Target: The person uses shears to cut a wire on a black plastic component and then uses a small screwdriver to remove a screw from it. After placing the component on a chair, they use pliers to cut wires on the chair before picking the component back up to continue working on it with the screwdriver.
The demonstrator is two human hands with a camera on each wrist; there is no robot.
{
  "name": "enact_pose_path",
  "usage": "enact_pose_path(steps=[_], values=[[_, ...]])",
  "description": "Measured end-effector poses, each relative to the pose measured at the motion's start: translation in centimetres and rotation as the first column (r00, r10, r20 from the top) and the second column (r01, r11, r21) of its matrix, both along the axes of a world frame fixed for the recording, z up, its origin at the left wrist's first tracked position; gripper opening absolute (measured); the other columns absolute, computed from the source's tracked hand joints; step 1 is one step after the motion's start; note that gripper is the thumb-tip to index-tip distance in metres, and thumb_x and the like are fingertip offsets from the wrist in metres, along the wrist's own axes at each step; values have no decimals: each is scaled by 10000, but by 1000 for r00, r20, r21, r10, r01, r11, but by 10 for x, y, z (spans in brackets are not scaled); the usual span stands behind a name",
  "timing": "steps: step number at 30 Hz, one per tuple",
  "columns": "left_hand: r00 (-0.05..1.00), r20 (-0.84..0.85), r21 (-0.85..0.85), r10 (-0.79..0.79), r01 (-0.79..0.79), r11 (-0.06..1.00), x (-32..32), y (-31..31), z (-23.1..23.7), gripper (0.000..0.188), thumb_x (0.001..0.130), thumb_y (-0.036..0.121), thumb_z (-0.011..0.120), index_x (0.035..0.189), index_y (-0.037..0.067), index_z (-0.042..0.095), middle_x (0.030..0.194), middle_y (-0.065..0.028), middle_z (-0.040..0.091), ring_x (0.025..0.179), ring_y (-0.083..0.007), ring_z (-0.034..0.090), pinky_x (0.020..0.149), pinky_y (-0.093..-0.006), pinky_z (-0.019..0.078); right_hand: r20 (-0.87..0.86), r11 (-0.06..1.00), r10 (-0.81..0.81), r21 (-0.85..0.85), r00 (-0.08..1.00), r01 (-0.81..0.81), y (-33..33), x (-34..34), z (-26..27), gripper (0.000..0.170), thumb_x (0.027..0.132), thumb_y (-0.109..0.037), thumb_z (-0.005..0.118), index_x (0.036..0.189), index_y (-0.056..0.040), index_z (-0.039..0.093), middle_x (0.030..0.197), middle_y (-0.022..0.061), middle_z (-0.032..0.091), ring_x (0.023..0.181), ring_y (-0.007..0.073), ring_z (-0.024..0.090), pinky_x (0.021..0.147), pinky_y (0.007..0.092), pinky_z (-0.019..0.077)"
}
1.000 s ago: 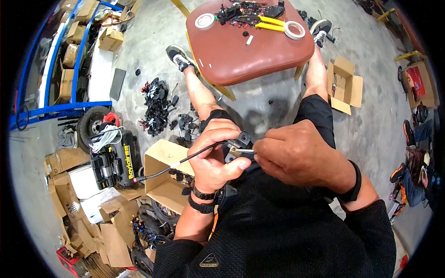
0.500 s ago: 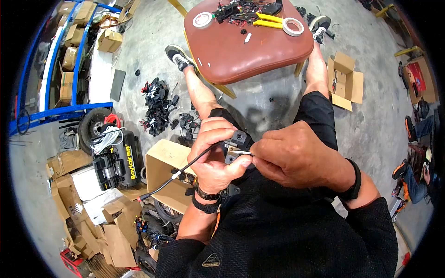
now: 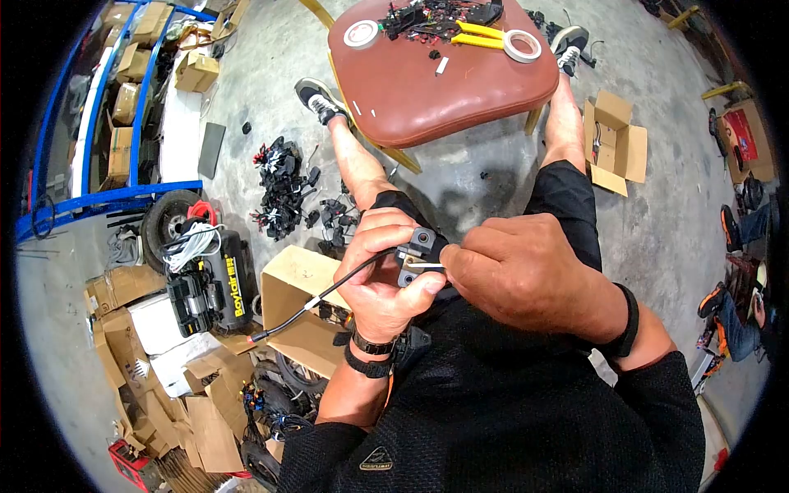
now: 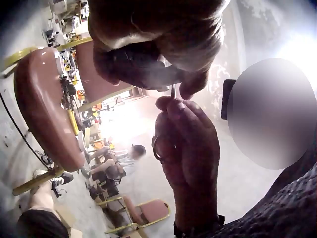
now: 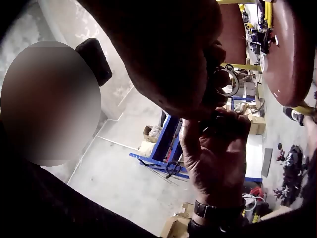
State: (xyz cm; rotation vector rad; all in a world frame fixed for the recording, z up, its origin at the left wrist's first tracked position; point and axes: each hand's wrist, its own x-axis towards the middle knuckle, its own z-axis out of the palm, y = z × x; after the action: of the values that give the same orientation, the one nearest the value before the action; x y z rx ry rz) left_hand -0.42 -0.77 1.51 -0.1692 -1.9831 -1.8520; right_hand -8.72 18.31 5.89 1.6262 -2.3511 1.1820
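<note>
My left hand grips a small black-and-grey part with screw holes, fingers behind it and thumb along its near side. A black cable runs from the part past the left fingers and ends in a dark reddish tip. Close on the right, my right hand pinches a slim silver tool, its tip right at a small brass-coloured spot on the part. The right wrist view shows a metal finger ring of that tool, like a scissor handle. Its pivot is hidden by the hand.
Ahead stands a brown padded seat bearing tape rolls, yellow-handled cutters and black parts. Black wired parts are heaped on the floor. An open carton sits beside my left forearm, near a black compressor. Another carton stands right.
Both hands stay at nearly the same place. The right fingers have rolled slightly over the silver tool, and its tip has shifted a little. The loose cable end has swung down, then slightly back up.
</note>
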Motion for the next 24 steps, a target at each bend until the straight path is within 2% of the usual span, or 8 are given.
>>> enact_pose_path(steps=[3, 6, 10, 13, 15, 17, 21, 24], values=[[1000, 20, 12, 0, 0, 1000, 1, 1, 1, 501, 690, 141, 903, 1082, -15, 632, 1061, -135, 623, 981, -222, 596, 887, -350, 509, -13, 1000, -7, -7, 1000, 7, 0, 0, 0, 115, 765, -149, 632, 765, -82, 537, 698, 46, 525, 605, 213, 612, 502, 348, 490], [1000, 21, -2, 11, -11, 1000, 2, 2, 1, 501, 685, 140, 905, 1078, -14, 634, 1061, -137, 624, 972, -223, 597, 889, -351, 507, -6, 999, 13, -33, 1000, -13, 1, -2, -4, 193, 741, -97, 738, 889, -50, 623, 656, 29, 486, 551, 196, 566, 482, 331, 459], [999, -26, -63, 28, -29, 998, -1, 3, 4, 492, 677, 136, 904, 1065, -8, 637, 1025, -133, 634, 950, -231, 597, 872, -361, 504, 219, 997, 60, -52, 974, -49, 3, -1, -4, 120, 792, -98, 714, 829, -55, 608, 645, 68, 535, 571, 256, 613, 505, 369, 475], [998, -66, -121, 23, -31, 992, -3, 2, 5, 488, 669, 132, 904, 1055, -3, 637, 985, -124, 643, 933, -239, 597, 853, -369, 500, 463, 986, 139, -148, 875, -79, 3, -4, -8, 134, 830, -119, 677, 753, -54, 589, 628, 116, 576, 583, 304, 644, 524, 406, 485], [996, -86, -150, 14, -27, 988, -4, 2, 6, 488, 663, 129, 903, 1050, 0, 637, 970, -119, 647, 922, -244, 599, 843, -373, 498, 596, 970, 214, -221, 774, -99, 2, -7, -9, 123, 848, -109, 665, 765, -29, 619, 630, 143, 599, 580, 310, 642, 531, 397, 482], [994, -105, -164, 8, -25, 986, -5, 2, 8, 488, 656, 126, 903, 1045, 1, 638, 966, -116, 650, 911, -247, 601, 834, -377, 498, 742, 974, 228, -172, 630, -150, 5, -11, -4, 114, 855, -117, 669, 807, -15, 653, 624, 124, 615, 555, 252, 631, 525, 364, 473], [992, -124, -133, -11, -6, 991, -5, 3, 10, 490, 660, 150, 903, 1045, 2, 637, 971, -121, 649, 896, -254, 603, 817, -379, 504, 932, 959, 240, -183, 272, -217, 6, -14, -5, 153, 885, -153, 676, 885, -1, 694, 621, 50, 622, 532, 122, 575, 509, 313, 448], [989, -144, -103, -20, 5, 995, -5, 5, 8, 494, 669, 172, 903, 1048, 1, 636, 970, -124, 647, 895, -253, 603, 810, -377, 507, 992, 958, 122, -122, -18, -258, 5, -17, 5, 175, 906, -171, 673, 908, 1, 703, 632, -1, 616, 560, 73, 561, 506, 287, 435]])
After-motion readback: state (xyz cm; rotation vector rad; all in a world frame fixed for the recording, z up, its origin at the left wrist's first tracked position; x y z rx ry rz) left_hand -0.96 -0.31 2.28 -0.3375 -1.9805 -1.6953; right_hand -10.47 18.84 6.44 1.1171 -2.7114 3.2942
